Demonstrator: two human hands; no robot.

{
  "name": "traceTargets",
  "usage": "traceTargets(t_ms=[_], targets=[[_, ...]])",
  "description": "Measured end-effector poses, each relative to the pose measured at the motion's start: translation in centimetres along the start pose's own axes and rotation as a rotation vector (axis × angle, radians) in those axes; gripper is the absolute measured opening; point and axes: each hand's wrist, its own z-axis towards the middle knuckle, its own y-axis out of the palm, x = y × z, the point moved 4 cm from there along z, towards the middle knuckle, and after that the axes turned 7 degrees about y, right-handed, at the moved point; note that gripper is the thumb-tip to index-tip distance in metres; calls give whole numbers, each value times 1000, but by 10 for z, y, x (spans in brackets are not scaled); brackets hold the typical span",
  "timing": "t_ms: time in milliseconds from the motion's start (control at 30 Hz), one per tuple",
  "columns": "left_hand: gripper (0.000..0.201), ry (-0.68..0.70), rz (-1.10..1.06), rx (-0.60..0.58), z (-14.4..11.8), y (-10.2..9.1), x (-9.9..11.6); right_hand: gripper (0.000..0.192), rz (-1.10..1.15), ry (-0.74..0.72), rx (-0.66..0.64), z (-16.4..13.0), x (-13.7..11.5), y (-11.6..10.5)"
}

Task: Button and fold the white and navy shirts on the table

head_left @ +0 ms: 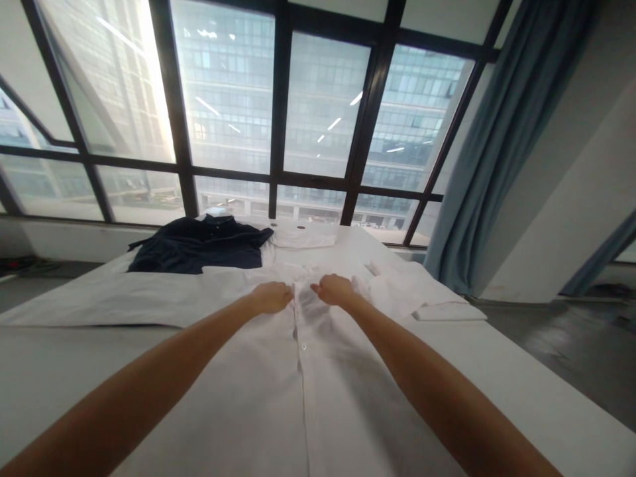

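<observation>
"How are the hands placed?"

"On my feed, the left hand (272,297) pinches the white shirt (248,391) beside its button strip (306,363). The right hand (335,290) curls over the other side; I can't tell whether it grips. The shirt spreads from mid-frame to the bottom edge."

"What worries you?"

"Uneven pulling, I'd say, could skew the front and leave creases. A wide sweep could ruffle the folded white cloth (422,291) right of center, or the dark shirt (203,245) left of center."
</observation>
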Motion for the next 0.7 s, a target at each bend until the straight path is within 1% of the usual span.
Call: traceTargets(t_ms=[67,133,167,267,333,400,467,533,567,633,700], targets=[[35,9,91,92,19,-11,-8,42,34,14,167,21,1,-10],[35,57,190,154,40,-21,-15,35,87,-32,252,46,2,-12],[40,86,225,166,51,-24,-18,32,116,-60,266,60,2,-11],[56,153,271,121,83,-27,-30,31,165,-116,241,99,5,-3],[61,163,282,43,100,-25,-39,39,159,-137,192,119,6,3],[64,165,292,-50,111,-21,-49,52,117,-172,129,131,6,10],[62,194,323,-95,115,-20,-56,62,39,-208,57,136,6,17],[52,248,373,-74,112,-25,-61,66,-57,-223,-1,135,8,21],[45,274,400,-48,108,-29,-63,65,-99,-229,-7,133,10,22],[29,308,457,11,98,-37,-65,60,-147,-247,47,128,13,19],[15,318,521,68,84,-45,-67,50,-158,-265,156,123,17,14]])
